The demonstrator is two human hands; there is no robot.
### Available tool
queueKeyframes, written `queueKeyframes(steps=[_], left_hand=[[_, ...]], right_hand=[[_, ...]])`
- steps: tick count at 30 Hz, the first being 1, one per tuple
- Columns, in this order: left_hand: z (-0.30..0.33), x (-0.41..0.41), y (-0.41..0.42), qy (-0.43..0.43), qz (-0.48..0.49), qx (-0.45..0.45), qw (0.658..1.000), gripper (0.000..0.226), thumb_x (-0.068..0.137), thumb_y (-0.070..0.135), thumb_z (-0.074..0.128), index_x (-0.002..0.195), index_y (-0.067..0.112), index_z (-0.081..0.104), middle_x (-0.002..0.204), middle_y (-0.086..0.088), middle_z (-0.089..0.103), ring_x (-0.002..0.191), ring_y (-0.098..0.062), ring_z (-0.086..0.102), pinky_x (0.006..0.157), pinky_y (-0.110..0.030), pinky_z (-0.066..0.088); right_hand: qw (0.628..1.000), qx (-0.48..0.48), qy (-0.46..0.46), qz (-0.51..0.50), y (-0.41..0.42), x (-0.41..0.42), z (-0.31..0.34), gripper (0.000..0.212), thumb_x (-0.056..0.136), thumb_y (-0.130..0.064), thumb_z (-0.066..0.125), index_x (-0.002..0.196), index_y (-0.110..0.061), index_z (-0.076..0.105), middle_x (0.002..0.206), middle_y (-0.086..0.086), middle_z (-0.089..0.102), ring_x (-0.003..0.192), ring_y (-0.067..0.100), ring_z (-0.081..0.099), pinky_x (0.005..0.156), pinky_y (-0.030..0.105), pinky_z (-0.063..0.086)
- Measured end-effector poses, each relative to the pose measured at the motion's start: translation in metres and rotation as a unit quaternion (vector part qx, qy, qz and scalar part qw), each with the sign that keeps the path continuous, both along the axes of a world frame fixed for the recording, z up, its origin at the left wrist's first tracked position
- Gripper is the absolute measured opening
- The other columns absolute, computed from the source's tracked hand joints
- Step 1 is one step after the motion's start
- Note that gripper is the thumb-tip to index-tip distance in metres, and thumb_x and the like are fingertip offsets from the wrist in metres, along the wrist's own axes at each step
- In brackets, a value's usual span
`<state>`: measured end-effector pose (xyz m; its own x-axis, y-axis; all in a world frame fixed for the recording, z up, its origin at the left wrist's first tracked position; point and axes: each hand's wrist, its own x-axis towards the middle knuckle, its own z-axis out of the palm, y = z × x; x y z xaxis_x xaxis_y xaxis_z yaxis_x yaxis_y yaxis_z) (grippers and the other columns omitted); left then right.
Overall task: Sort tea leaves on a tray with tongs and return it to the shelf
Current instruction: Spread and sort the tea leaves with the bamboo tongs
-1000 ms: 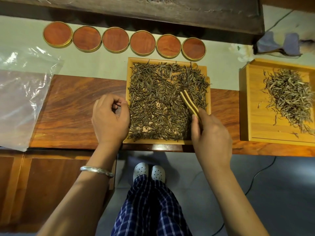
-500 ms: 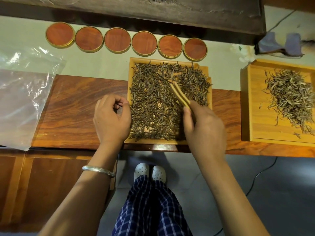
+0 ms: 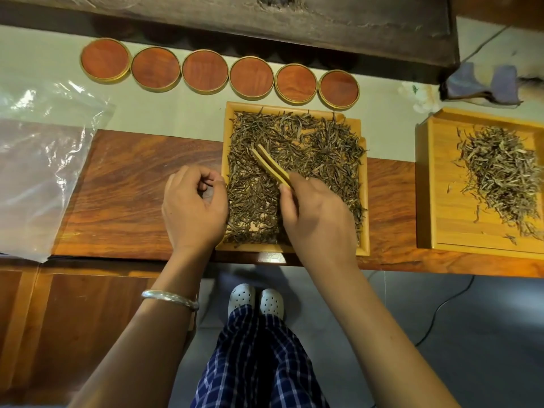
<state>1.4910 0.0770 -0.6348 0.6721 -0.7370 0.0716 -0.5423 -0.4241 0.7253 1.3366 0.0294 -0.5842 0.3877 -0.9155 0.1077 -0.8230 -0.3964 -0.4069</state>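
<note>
A square bamboo tray (image 3: 364,201) lies on the wooden board (image 3: 132,195), covered with dark tea leaves (image 3: 318,154). My right hand (image 3: 318,219) is over the tray's near half and grips bamboo tongs (image 3: 270,164). Their two tips point up and left into the leaves near the tray's middle, slightly apart. My left hand (image 3: 191,213) rests on the board against the tray's left rim. Its fingers are loosely curled with nothing visible in them. The near middle of the tray is hidden by my right hand.
A second bamboo tray (image 3: 426,187) with paler leaves (image 3: 500,178) stands at the right. Several round wooden lids (image 3: 206,70) line the back. A clear plastic bag (image 3: 38,172) lies at the left. A dark wooden shelf edge (image 3: 265,28) runs along the top.
My right hand has moved left across the tray, carrying the tongs' tips from the right side to the middle. The left hand has stayed in place.
</note>
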Motion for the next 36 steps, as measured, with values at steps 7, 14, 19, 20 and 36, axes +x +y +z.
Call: queueKeyframes(steps=[7, 14, 19, 20, 36], left_hand=[[0.002, -0.002, -0.001, -0.003, 0.001, -0.005, 1.0, 0.008, 0.083, 0.019, 0.056, 0.078, 0.019, 0.061, 0.077, 0.009, 0.054, 0.079, -0.018, 0.051, 0.065, -0.022, 0.027], [0.0, -0.002, 0.0, -0.007, -0.001, -0.003, 1.0, 0.009, 0.084, 0.02, 0.055, 0.079, 0.018, 0.062, 0.078, 0.006, 0.057, 0.079, -0.018, 0.052, 0.065, -0.021, 0.027], [-0.001, -0.001, 0.0, -0.008, -0.001, -0.006, 1.0, 0.011, 0.083, 0.022, 0.054, 0.079, 0.016, 0.062, 0.078, 0.006, 0.056, 0.078, -0.019, 0.051, 0.065, -0.021, 0.027], [-0.001, -0.001, 0.0, -0.009, -0.001, -0.006, 1.0, 0.011, 0.083, 0.022, 0.054, 0.079, 0.016, 0.062, 0.078, 0.007, 0.056, 0.078, -0.019, 0.051, 0.065, -0.021, 0.027], [-0.002, -0.001, -0.001, -0.004, 0.002, 0.002, 1.0, 0.011, 0.082, 0.022, 0.053, 0.079, 0.018, 0.063, 0.079, 0.007, 0.057, 0.081, -0.02, 0.052, 0.067, -0.023, 0.028]], right_hand=[[1.0, -0.011, 0.009, -0.016, 0.005, -0.006, 0.003, 0.03, 0.093, -0.025, 0.053, 0.11, -0.006, 0.068, 0.077, 0.01, 0.068, 0.054, 0.027, 0.063, 0.041, 0.024, 0.038], [0.999, -0.012, 0.019, -0.027, 0.007, -0.014, 0.001, 0.029, 0.093, -0.024, 0.053, 0.111, -0.006, 0.068, 0.079, 0.011, 0.067, 0.055, 0.029, 0.063, 0.041, 0.028, 0.044], [0.999, -0.011, 0.01, -0.037, 0.017, -0.024, 0.004, 0.029, 0.095, -0.025, 0.051, 0.114, -0.008, 0.066, 0.078, 0.006, 0.066, 0.055, 0.022, 0.061, 0.042, 0.026, 0.042], [0.999, -0.011, 0.008, -0.043, 0.019, -0.028, 0.007, 0.028, 0.096, -0.025, 0.052, 0.115, -0.009, 0.066, 0.078, 0.005, 0.065, 0.055, 0.02, 0.06, 0.043, 0.025, 0.039], [0.997, 0.002, 0.002, -0.073, 0.02, -0.041, 0.006, 0.026, 0.095, -0.021, 0.056, 0.114, -0.006, 0.066, 0.079, 0.008, 0.066, 0.059, 0.024, 0.061, 0.047, 0.026, 0.04]])
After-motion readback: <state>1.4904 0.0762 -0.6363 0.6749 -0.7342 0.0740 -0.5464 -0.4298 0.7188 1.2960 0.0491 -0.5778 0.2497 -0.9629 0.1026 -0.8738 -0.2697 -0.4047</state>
